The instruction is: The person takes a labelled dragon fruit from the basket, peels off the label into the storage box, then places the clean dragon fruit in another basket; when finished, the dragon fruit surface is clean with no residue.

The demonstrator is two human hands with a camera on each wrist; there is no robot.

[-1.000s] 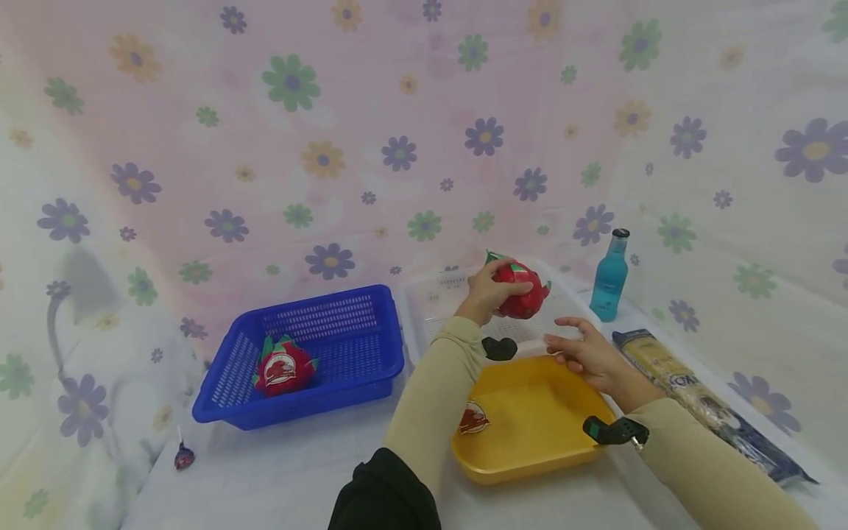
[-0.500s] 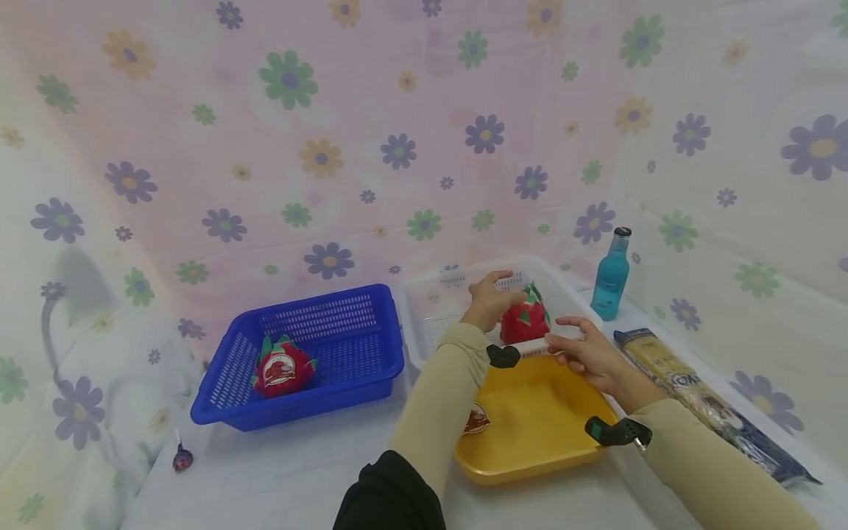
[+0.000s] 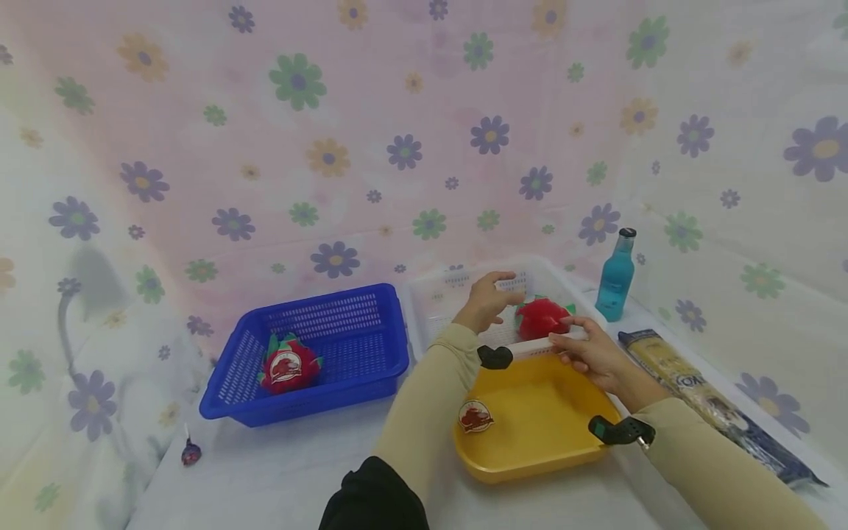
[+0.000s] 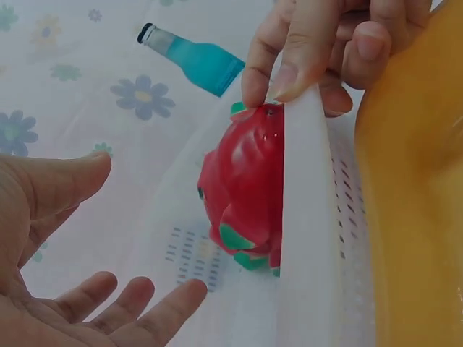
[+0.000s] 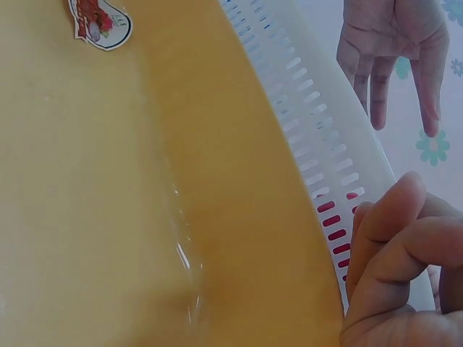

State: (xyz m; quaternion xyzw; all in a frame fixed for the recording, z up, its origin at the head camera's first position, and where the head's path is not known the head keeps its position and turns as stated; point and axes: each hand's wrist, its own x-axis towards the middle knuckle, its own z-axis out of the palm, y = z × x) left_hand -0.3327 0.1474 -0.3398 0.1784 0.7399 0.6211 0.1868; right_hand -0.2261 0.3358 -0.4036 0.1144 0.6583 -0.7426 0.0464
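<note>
A red dragon fruit with green scales point(image 3: 543, 320) lies in the white perforated basket point(image 3: 424, 313), against its near wall. Beside it my left hand point(image 3: 489, 302) hovers with fingers and thumb spread and nothing between them. With thumb and forefinger, my right hand point(image 3: 592, 361) pinches the near rim of that basket; the left wrist view shows those fingertips right at the fruit's end. Another dragon fruit point(image 3: 289, 366), bearing a round label, sits in the blue basket point(image 3: 311, 408) on the left. A yellow tray point(image 3: 543, 434) stands in front of the white basket, under my wrists.
A round label point(image 3: 475, 417) is on the yellow tray's left side. Behind my right hand stands a blue bottle point(image 3: 615, 280), and a long packaged bag point(image 3: 709, 397) lies along the right. A small wrapped lollipop point(image 3: 191, 452) rests at the table's left edge.
My left hand has lowered the dragon fruit into the white basket and let go of it. The fruit then tipped onto its side, toward my right hand, which keeps its place.
</note>
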